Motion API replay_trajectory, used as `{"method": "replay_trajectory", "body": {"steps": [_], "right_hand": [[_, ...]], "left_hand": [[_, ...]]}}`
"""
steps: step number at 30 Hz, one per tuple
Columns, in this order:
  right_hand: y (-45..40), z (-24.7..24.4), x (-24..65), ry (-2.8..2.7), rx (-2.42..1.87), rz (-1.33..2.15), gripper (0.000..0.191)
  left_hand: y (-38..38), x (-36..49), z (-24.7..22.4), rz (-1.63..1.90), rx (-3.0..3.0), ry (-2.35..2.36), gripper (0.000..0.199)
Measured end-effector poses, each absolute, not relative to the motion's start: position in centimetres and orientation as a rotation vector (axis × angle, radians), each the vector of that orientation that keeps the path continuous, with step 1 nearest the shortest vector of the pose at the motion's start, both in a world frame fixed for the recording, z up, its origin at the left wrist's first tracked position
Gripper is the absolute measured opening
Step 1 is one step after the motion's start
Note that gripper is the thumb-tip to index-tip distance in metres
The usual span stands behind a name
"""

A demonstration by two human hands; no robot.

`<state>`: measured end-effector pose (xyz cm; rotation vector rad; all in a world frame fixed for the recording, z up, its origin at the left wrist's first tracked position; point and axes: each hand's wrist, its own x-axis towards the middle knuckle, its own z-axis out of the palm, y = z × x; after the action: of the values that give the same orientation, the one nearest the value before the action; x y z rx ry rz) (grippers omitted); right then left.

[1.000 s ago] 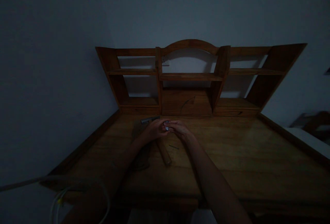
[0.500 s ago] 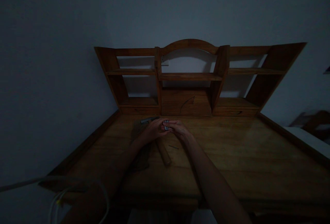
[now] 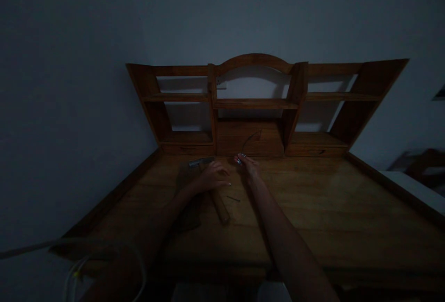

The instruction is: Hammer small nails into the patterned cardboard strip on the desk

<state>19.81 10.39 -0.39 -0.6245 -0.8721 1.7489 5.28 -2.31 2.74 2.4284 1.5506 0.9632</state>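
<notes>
right hand (image 3: 250, 167) is pinching stripy thingy (image 3: 239, 160) | left hand (image 3: 210, 177) is partly hiding hammer (image 3: 219, 207), fingers spread | rod (image 3: 233, 198) is lying on surface (image 3: 313, 200)

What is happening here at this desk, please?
A person's right hand holds a small, shiny striped object. The left hand is apart from it, over the hammer, with a tiny bright thing by its fingertips; I cannot tell whether it is held. The hammer and a thin rod lie on the wooden desk.

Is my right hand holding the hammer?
No, your right hand holds a small striped thing, while the hammer lies on the desk, partly hidden by your left hand.
</notes>
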Motion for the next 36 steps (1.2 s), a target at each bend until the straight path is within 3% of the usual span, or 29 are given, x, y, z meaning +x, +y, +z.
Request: {"method": "replay_trajectory", "body": {"steps": [4, 12, 15, 22, 27, 36], "right_hand": [[10.5, -0.7, 19.6, -0.863, -0.638, 1.711, 0.026], [10.1, -0.4, 19.5, -0.876, -0.626, 1.721, 0.029], [10.2, -0.4, 19.6, -0.862, -0.616, 1.707, 0.028], [9.8, -0.2, 18.6, -0.857, -0.558, 1.762, 0.031], [8.1, 0.0, 17.0, -0.914, -0.548, 1.808, 0.032], [6.8, -0.2, 16.1, -0.975, -0.571, 1.858, 0.028]], "left_hand": [[-3.0, 6.6, 3.0, 0.674, 2.475, 1.344, 0.028], [-3.2, 7.2, 2.6, 0.578, 2.512, 1.295, 0.019], [-2.9, 6.8, 2.2, 0.717, 2.449, 1.359, 0.020], [0.2, 3.9, 1.1, 1.492, 1.694, 1.566, 0.029], [1.0, 3.1, 0.6, 1.579, 1.355, 1.603, 0.039], [0.4, 4.1, 1.1, 1.609, 1.480, 1.597, 0.028]]}}
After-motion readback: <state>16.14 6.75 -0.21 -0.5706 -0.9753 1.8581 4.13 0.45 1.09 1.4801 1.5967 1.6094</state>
